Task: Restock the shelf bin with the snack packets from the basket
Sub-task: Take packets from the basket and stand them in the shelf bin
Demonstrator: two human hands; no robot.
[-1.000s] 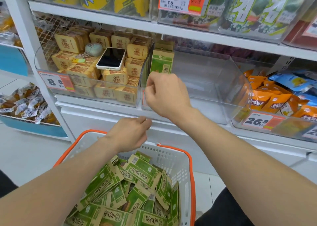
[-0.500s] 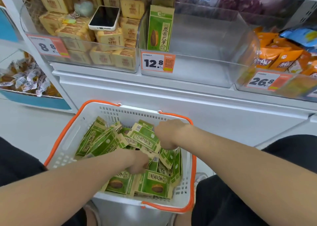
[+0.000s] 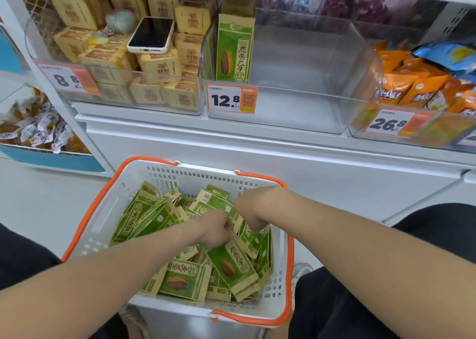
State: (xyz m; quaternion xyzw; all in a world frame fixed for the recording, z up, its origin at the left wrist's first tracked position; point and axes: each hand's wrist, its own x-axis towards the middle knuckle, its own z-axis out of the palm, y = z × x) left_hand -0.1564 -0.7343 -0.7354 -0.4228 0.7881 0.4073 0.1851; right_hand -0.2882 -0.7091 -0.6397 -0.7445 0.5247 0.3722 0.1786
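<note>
**Green packets heaped in basket; one stands in bin**

Green snack packets [image 3: 152, 215] lie in a loose heap in the white basket [image 3: 100, 225], which has an orange rim and sits low in front of the shelf [image 3: 231, 143]. Both forearms reach down into it from the near side.

Left hand [image 3: 215, 229]: over the middle of the heap, knuckles up, fingers curled downward. They grasp the top edge of a tilted packet [image 3: 231, 265], which shows a seed on its green face and slants toward the basket's near right corner. The view is motion-blurred here.

Right hand [image 3: 248, 208]: just beside the left hand, nearer the basket's far right side, wrist bent and fingers tucked down among the packets. The fingers are hidden behind the knuckles, so it cannot be told whether they grasp anything.

Clear bin [image 3: 309, 106]: on the shelf above the basket, marked with a 12.8 tag [image 3: 230, 99] at its front left. One upright packet [image 3: 234, 50] stands inside against the left wall, face forward. The remainder of the bin floor shows bare.

Neighbouring bins: to the left, yellow packs [image 3: 159, 65] stacked behind an 8.8 tag [image 3: 68, 78], with a phone [image 3: 151, 35] lying screen-up on top of them. To the right, orange packs [image 3: 401, 91] behind a 26.8 tag [image 3: 394, 123].
</note>
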